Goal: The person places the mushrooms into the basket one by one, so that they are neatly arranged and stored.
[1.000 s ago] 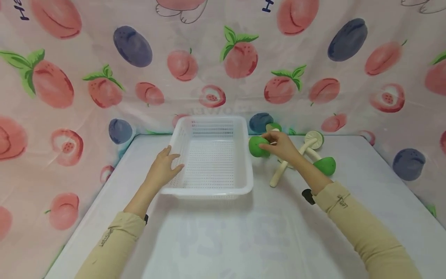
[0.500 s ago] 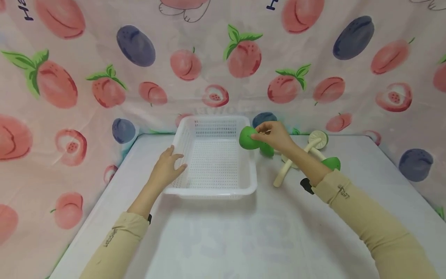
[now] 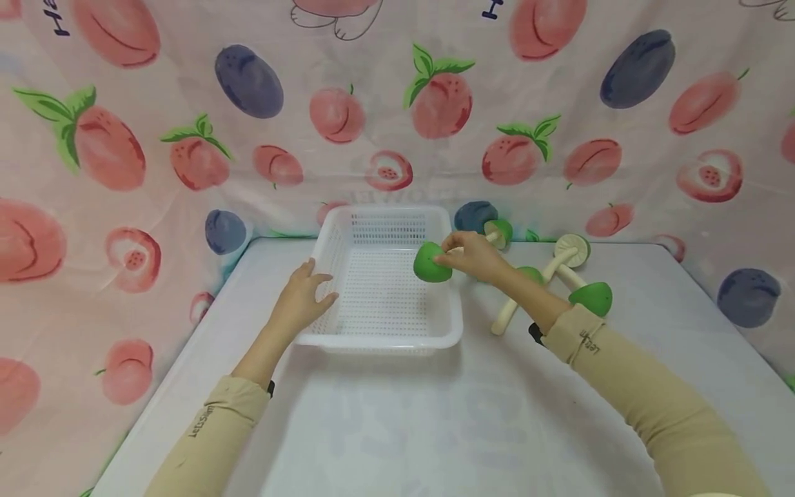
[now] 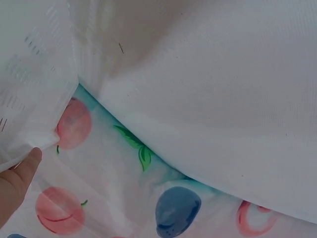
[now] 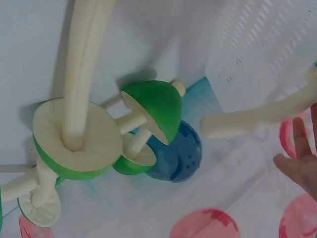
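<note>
Right hand: grip clamped on a green-capped, cream-stemmed mushroom
Mushroom's place: held up, its cap seen over the right part of a white, rectangular, slotted plastic basket
Left hand: grip apart, thumb and fingers spread, touching the basket's left rim
Right of basket: more green-and-cream mushrooms, some crossing, on a white-covered desk
Behind: pale pink cloth printed with red and blue fruit

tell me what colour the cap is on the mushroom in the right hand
The cap is green, seen best in the head view.
</note>
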A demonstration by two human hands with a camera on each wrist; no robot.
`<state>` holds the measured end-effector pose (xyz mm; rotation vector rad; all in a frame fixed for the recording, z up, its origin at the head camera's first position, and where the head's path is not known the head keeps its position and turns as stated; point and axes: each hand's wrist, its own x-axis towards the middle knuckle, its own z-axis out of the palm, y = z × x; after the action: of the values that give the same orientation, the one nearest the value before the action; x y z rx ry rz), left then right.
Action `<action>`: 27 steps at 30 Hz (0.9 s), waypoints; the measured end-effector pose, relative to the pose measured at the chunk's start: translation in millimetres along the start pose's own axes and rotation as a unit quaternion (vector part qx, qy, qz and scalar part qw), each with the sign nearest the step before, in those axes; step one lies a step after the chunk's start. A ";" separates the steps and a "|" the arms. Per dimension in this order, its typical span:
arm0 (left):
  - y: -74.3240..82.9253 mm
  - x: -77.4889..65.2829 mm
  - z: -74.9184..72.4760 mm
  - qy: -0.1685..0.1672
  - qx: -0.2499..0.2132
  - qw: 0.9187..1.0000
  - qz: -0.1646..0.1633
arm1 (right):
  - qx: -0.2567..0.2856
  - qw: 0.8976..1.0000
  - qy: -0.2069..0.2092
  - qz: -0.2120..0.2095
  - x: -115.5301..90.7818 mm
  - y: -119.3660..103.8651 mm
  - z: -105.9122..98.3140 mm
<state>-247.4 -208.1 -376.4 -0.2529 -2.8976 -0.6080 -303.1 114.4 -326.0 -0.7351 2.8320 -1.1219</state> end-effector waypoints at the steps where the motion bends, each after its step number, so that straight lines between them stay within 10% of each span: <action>1: 0.1 -0.1 0.0 -0.001 -0.002 1.000 0.000 | -0.016 1.000 -0.003 -0.017 0.0 1.3 2.4; 13: 4.0 -2.5 -3.5 0.004 0.001 1.000 0.001 | -0.198 0.965 -0.036 -0.166 6.1 16.4 8.4; 27: 1.8 0.4 -2.0 0.004 0.008 1.000 0.008 | -0.227 0.973 -0.026 -0.042 17.3 -3.0 2.7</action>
<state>-247.1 -207.2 -373.9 -0.2695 -2.8888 -0.5813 -316.7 103.4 -323.3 -0.8910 3.0650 -0.4419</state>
